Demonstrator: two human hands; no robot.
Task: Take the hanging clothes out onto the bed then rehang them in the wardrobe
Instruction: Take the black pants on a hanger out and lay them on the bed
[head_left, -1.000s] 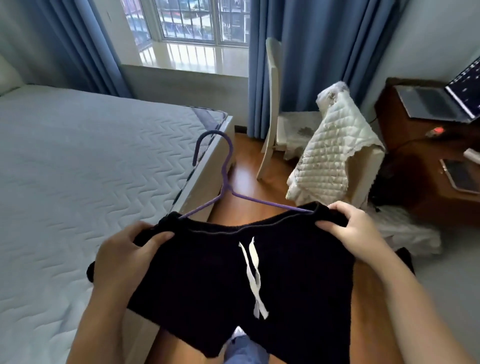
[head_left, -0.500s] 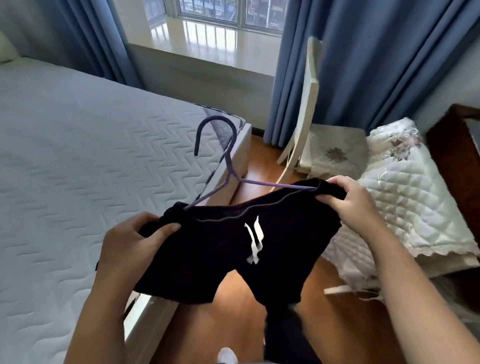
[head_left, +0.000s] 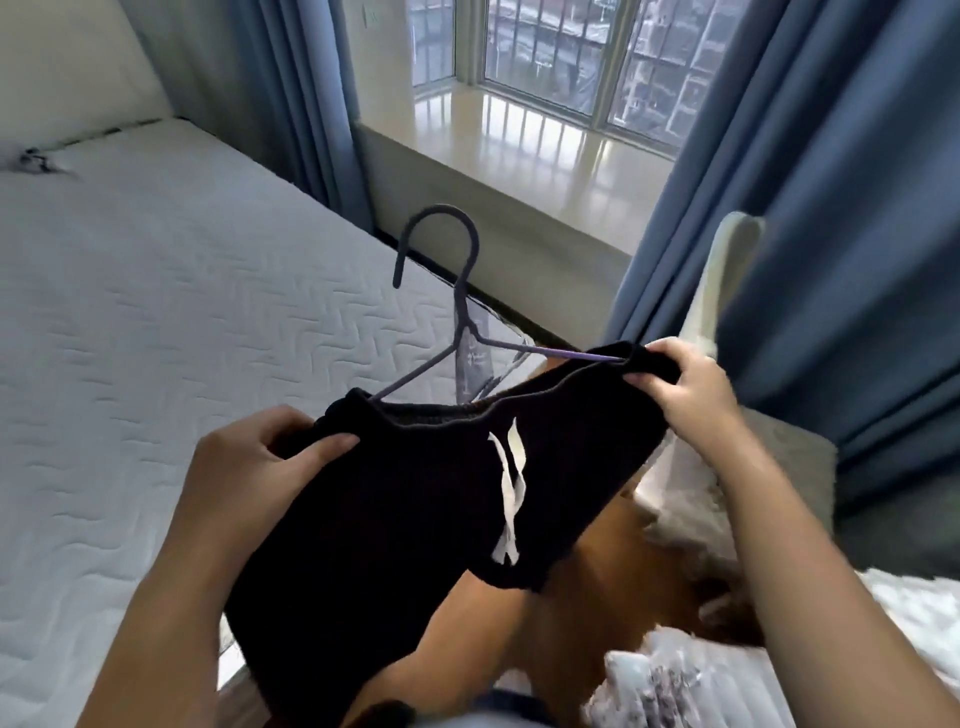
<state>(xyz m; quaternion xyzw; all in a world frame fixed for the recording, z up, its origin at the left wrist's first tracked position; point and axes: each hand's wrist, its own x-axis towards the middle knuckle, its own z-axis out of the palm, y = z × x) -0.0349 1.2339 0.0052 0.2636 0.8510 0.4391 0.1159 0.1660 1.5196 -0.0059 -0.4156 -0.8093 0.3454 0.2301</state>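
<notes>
- Left hand (head_left: 260, 457): fingers and thumb curled, gripping waistband corner of black shorts (head_left: 415, 509).
- Right hand (head_left: 685, 389): pinching opposite corner.
- Shorts on purple hanger (head_left: 457, 322), held beside bed (head_left: 156, 312).

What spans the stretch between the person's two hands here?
In the head view, the black knit shorts stretch from the left hand to the right hand, white drawstring dangling midway; the purple wire hanger rises from the waistband.

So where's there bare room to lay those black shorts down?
The mattress is bare between the headboard, the curtain and the left hand. Right of the shorts it is crowded: chair and quilted cover, only a strip of wood floor.
</notes>
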